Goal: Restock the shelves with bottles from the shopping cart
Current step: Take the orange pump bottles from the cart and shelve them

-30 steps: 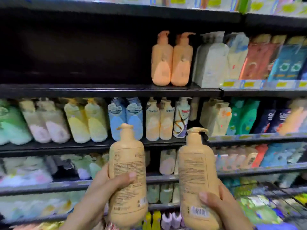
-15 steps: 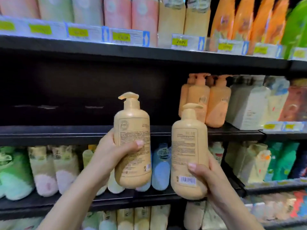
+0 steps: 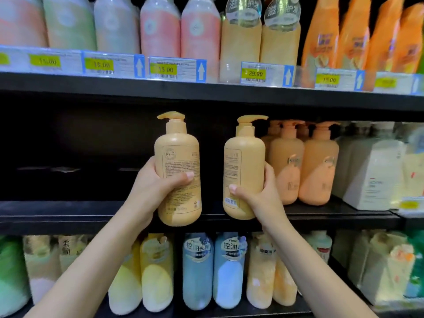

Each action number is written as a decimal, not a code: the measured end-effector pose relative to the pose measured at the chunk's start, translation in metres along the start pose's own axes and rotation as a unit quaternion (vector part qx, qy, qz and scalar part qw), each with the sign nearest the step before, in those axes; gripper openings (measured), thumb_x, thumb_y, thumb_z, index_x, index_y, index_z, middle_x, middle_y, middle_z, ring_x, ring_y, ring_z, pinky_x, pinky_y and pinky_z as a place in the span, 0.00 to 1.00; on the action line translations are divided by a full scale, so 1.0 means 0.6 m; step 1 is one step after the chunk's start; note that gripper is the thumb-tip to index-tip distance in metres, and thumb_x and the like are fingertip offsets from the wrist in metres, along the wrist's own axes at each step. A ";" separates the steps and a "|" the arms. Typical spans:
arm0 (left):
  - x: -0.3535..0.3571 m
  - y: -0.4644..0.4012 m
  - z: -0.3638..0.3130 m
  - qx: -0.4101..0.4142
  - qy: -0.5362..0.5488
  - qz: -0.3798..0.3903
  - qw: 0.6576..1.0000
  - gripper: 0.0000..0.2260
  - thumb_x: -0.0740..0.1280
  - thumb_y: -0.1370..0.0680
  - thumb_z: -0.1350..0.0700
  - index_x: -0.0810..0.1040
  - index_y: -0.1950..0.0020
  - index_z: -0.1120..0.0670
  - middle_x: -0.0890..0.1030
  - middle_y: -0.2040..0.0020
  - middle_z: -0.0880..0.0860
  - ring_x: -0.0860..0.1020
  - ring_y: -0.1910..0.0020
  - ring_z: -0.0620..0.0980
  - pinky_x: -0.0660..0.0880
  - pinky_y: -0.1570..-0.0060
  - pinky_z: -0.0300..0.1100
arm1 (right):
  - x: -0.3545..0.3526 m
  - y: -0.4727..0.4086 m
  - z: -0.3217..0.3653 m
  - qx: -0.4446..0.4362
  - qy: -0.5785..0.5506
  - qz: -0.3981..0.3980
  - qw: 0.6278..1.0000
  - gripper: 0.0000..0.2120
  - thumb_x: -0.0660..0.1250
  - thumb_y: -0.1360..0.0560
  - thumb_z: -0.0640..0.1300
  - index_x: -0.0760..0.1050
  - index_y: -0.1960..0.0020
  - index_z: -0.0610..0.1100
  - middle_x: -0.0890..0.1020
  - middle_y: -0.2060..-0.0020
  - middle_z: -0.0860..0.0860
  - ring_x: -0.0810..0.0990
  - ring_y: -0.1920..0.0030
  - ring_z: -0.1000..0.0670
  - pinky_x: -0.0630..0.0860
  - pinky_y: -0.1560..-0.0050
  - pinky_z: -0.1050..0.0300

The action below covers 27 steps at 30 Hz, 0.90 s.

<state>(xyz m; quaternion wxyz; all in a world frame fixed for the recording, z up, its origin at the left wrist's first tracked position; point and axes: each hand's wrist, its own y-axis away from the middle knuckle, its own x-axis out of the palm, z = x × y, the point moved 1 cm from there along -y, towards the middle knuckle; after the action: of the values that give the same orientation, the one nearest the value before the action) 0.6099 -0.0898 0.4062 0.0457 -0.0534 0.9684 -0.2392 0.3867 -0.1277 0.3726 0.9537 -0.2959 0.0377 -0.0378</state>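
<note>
I hold two tan pump bottles upright, back labels toward me, in front of the dark middle shelf (image 3: pixel 68 212). My left hand (image 3: pixel 156 191) grips the left bottle (image 3: pixel 177 171) around its lower body. My right hand (image 3: pixel 259 193) grips the right bottle (image 3: pixel 244 166), whose base sits at the shelf's front edge. Just right of it, matching orange-tan pump bottles (image 3: pixel 302 164) stand on that shelf. The shopping cart is out of view.
The middle shelf's left half is dark and bare. White bottles (image 3: pixel 371 171) stand at its right end. The shelf above (image 3: pixel 206 90) carries pink, green and orange bottles behind price tags. Below, a row of yellow, blue and green bottles (image 3: pixel 197 271) fills the lower shelf.
Both hands have lifted the bottles up from the lower shelves to the middle shelf's height and toward it. The view has tilted upward, and the bottles have spread slightly apart.
</note>
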 end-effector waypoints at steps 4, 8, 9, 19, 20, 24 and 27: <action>0.000 -0.021 0.013 0.012 -0.034 0.001 0.999 0.31 0.77 0.42 0.47 0.73 0.42 0.46 0.83 0.48 0.47 0.82 0.50 0.44 0.77 0.54 0.44 | 0.012 -0.020 -0.025 -0.015 0.026 -0.017 0.999 0.44 0.81 0.39 0.46 0.58 0.32 0.56 0.74 0.41 0.57 0.75 0.45 0.64 0.74 0.49 0.69; 0.001 -0.033 0.035 0.021 -0.046 -0.007 0.999 0.33 0.81 0.41 0.48 0.72 0.40 0.46 0.82 0.47 0.47 0.81 0.49 0.44 0.76 0.53 0.42 | 0.023 -0.037 -0.034 -0.011 0.050 -0.034 0.998 0.45 0.81 0.40 0.46 0.56 0.33 0.56 0.72 0.42 0.58 0.74 0.44 0.63 0.72 0.52 0.74; 0.000 -0.035 0.037 0.023 -0.046 -0.009 0.999 0.34 0.80 0.42 0.48 0.72 0.39 0.46 0.82 0.47 0.47 0.81 0.49 0.43 0.76 0.53 0.42 | 0.025 -0.040 -0.036 -0.006 0.054 -0.043 0.998 0.46 0.82 0.40 0.47 0.56 0.32 0.54 0.72 0.40 0.54 0.74 0.43 0.59 0.73 0.47 0.69; 0.004 -0.041 0.048 0.047 0.002 0.027 0.999 0.33 0.75 0.45 0.43 0.73 0.40 0.45 0.83 0.47 0.44 0.81 0.48 0.42 0.75 0.52 0.42 | 0.011 -0.048 -0.048 0.086 0.029 -0.037 0.995 0.41 0.80 0.37 0.53 0.62 0.31 0.48 0.75 0.41 0.52 0.76 0.44 0.53 0.73 0.49 0.60; 0.006 -0.040 0.048 0.052 0.004 0.032 0.998 0.33 0.75 0.44 0.44 0.73 0.40 0.45 0.83 0.47 0.45 0.81 0.48 0.43 0.75 0.52 0.43 | 0.016 -0.050 -0.047 0.084 0.056 -0.052 0.994 0.45 0.80 0.40 0.55 0.62 0.30 0.47 0.72 0.40 0.52 0.75 0.43 0.52 0.72 0.47 0.59; 0.013 -0.036 0.049 0.063 0.004 0.049 0.997 0.34 0.75 0.43 0.43 0.72 0.39 0.46 0.83 0.46 0.46 0.81 0.47 0.44 0.76 0.52 0.42 | 0.020 -0.050 -0.044 0.111 0.042 -0.018 0.993 0.44 0.80 0.39 0.55 0.62 0.31 0.46 0.72 0.38 0.50 0.74 0.41 0.52 0.72 0.42 0.56; 0.015 -0.036 0.047 0.065 0.001 0.058 0.996 0.32 0.75 0.43 0.43 0.72 0.41 0.44 0.83 0.47 0.43 0.81 0.47 0.42 0.77 0.57 0.35 | 0.010 -0.046 -0.043 0.105 -0.004 -0.008 0.994 0.34 0.79 0.35 0.45 0.66 0.34 0.47 0.78 0.41 0.49 0.78 0.44 0.53 0.76 0.45 0.57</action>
<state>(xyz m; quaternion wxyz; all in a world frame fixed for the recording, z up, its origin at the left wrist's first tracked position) 0.6059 -0.1228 0.3907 0.0615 0.0061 0.9523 -0.2989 0.3891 -0.1654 0.3669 0.9793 -0.1950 0.0269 -0.0477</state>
